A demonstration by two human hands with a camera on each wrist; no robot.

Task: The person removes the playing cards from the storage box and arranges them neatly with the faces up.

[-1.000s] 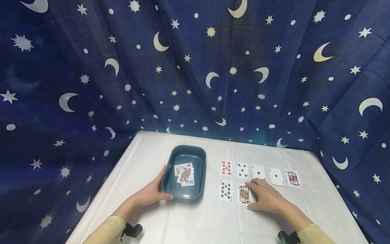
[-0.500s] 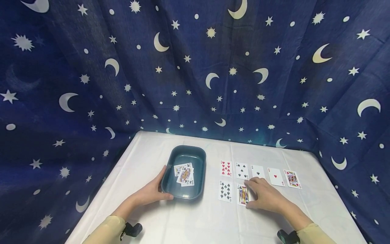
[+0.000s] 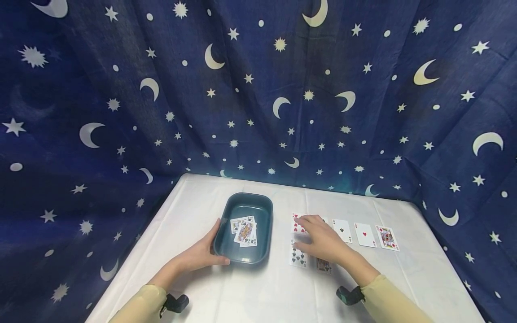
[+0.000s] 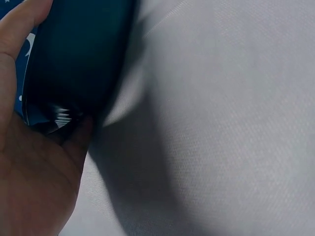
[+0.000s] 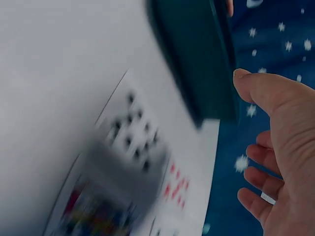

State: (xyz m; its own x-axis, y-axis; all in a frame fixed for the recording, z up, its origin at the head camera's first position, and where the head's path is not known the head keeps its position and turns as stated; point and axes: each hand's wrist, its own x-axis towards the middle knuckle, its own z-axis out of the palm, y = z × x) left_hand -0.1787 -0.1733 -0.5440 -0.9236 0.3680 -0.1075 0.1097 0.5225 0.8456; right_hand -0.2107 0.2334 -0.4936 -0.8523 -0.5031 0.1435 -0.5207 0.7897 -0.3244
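My left hand (image 3: 203,252) holds the near-left corner of a dark teal tray (image 3: 260,206), thumb at its near side and fingers along its left side. In the left wrist view, the hand is at the tray's end. Several face-up playing cards (image 3: 246,233) lie overlapped inside the tray. My right hand (image 3: 323,240) is over the left end of the card layout, fingers spread apart and holding nothing. Under its fingertips lie a red hearts card (image 3: 298,228) and a black spades card (image 3: 298,259). A face card (image 3: 324,266) is partly hidden below the hand.
Farther right in the back row are an ace of clubs (image 3: 342,230), an ace of hearts (image 3: 365,235) and a red-suit face card (image 3: 387,237). A white cloth covers the table (image 3: 258,300). A blue star-and-moon curtain (image 3: 258,112) hangs behind and at both sides.
My right hand has moved left from beside the black-suit face card to over the leftmost cards. The left hand and the tray stay in place.
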